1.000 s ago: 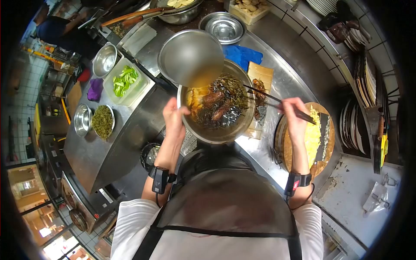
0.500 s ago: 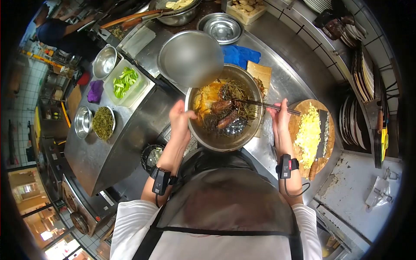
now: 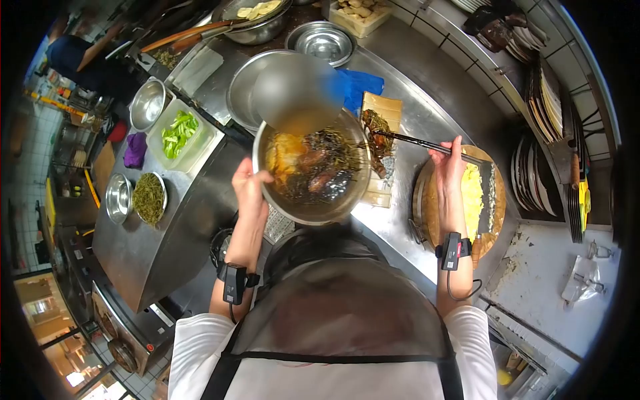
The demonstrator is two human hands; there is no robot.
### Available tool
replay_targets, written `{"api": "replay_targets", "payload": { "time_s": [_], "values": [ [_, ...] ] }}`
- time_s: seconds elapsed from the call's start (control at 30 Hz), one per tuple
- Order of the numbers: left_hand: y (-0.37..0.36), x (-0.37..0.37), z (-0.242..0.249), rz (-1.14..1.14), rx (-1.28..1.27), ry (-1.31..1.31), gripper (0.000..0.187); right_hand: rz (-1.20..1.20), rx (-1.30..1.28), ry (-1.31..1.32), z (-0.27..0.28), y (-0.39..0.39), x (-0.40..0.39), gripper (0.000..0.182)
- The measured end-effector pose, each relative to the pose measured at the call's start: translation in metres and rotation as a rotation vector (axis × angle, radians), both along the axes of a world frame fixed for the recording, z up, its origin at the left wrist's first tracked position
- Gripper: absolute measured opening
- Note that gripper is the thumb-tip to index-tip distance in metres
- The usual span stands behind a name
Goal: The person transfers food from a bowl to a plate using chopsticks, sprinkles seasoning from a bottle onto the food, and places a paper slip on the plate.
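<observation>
My left hand (image 3: 250, 185) is closed on the left rim of a metal bowl (image 3: 348, 205). Dark braised meat pieces (image 3: 320, 160) and stringy dark greens lie in brown liquid inside, with yellowish food on the left. My right hand (image 3: 448, 163) grips a pair of dark chopsticks (image 3: 420, 141). Their tips point left, at dark food (image 3: 379, 137) on a tan rectangular plate (image 3: 392, 107) beside the bowl. Below and right of that hand is a round wooden board (image 3: 430, 200) with chopped yellow bits (image 3: 473, 193) and a cleaver (image 3: 488, 200).
A large metal basin (image 3: 241, 100), partly blurred, adjoins the bowl, near a blue cloth (image 3: 360, 87). Cut green vegetables fill a plastic tub (image 3: 203, 143) on the left counter, near dried greens (image 3: 149, 199). Plates (image 3: 530, 170) stand at right. Another person (image 3: 67, 53) is at upper left.
The bowl and my left hand have shifted left, uncovering more of the tan plate. The chopsticks have moved out of the bowl to the food on that plate.
</observation>
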State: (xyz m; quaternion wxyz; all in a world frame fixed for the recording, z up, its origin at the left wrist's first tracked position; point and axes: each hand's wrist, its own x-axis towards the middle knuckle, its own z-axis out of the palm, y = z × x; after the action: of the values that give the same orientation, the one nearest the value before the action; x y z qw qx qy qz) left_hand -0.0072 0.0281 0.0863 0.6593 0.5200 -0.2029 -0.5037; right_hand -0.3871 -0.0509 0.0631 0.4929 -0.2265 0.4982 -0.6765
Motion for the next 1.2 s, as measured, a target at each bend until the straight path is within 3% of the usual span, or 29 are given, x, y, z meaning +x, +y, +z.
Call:
{"api": "replay_targets", "payload": {
  "time_s": [0.27, 0.43, 0.57, 0.7, 0.77, 0.9, 1.03, 1.1, 1.13, 1.17, 1.2],
  "values": [
    [0.002, 0.019, -0.001, 0.089, 0.008, 0.003, 0.029, 0.035, 0.149, 0.202, -0.049, -0.006, -0.016, 0.041],
    [0.001, 0.020, 0.002, 0.102, 0.012, -0.005, 0.029, 0.137, 0.177, 0.401, -0.032, -0.001, -0.009, 0.038],
    [-0.001, 0.007, 0.020, 0.105, 0.027, -0.002, 0.022, 0.126, 0.039, 0.519, 0.028, 0.019, 0.000, 0.032],
    [-0.007, 0.016, -0.021, 0.018, -0.001, -0.061, 0.026, 0.430, -0.062, 0.516, 0.069, 0.047, 0.046, 0.018],
    [-0.009, 0.009, -0.014, 0.002, -0.010, -0.013, 0.025, 0.682, -0.082, 0.667, 0.075, 0.060, 0.070, 0.009],
    [-0.014, 0.002, -0.005, -0.029, 0.009, 0.114, 0.027, 0.850, -0.618, 1.304, 0.067, 0.076, 0.100, 0.022],
    [-0.014, -0.003, 0.002, -0.057, 0.054, 0.101, 0.033, 0.802, -0.922, 1.554, 0.048, 0.087, 0.102, 0.031],
    [-0.016, -0.002, 0.002, -0.097, 0.046, 0.104, 0.038, 0.824, -0.877, 1.591, 0.045, 0.081, 0.092, 0.027],
    [-0.017, -0.005, 0.008, -0.104, 0.045, 0.088, 0.025, 0.852, -0.837, 1.622, 0.045, 0.076, 0.088, 0.022],
    [-0.019, -0.007, 0.008, -0.108, 0.041, 0.091, 0.025, 0.848, -0.836, 1.628, 0.045, 0.069, 0.088, 0.022],
    [-0.020, -0.008, 0.008, -0.099, 0.043, 0.090, 0.024, 0.712, -0.878, 1.504, 0.046, 0.062, 0.089, 0.016]
  ]
}}
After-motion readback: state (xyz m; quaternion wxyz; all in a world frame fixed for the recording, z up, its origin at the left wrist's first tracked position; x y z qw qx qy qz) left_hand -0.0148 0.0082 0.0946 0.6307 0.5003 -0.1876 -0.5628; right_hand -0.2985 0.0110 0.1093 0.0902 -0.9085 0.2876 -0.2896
